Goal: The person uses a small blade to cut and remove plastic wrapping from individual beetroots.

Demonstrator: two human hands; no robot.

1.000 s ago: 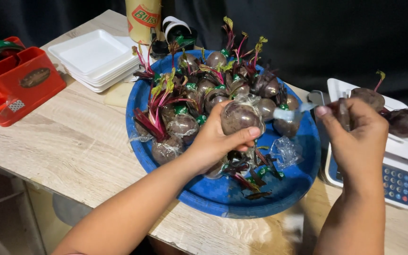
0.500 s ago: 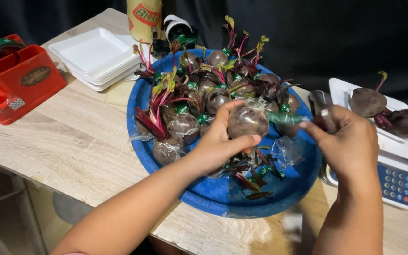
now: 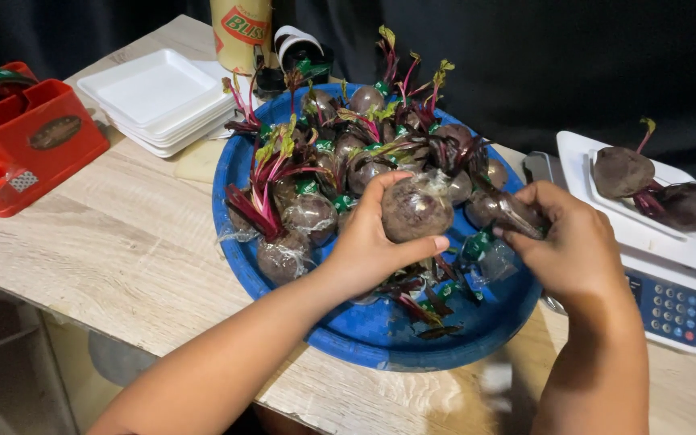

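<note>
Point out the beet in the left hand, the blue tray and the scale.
beet (image 3: 414, 211): head view, wrapped round body.
blue tray (image 3: 412, 348): head view, bare near rim.
scale (image 3: 673, 304): head view, keypad panel.

Pale wooden table (image 3: 114, 250) bearing blue tray (image 3: 380, 342), white trays (image 3: 159, 101), red dispenser (image 3: 22, 141), scale (image 3: 670, 274).

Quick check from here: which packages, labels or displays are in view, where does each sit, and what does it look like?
Yellow cylindrical container: far table edge, behind the blue tray; red label.
Red tape dispenser: left on the table; dark oval label, small checkered sticker.
White scale: right of the tray; blue keypad panel, two beets on top; no display visible.
Wrapped beet: in left hand, clear film; right hand pinches film of another.
</note>
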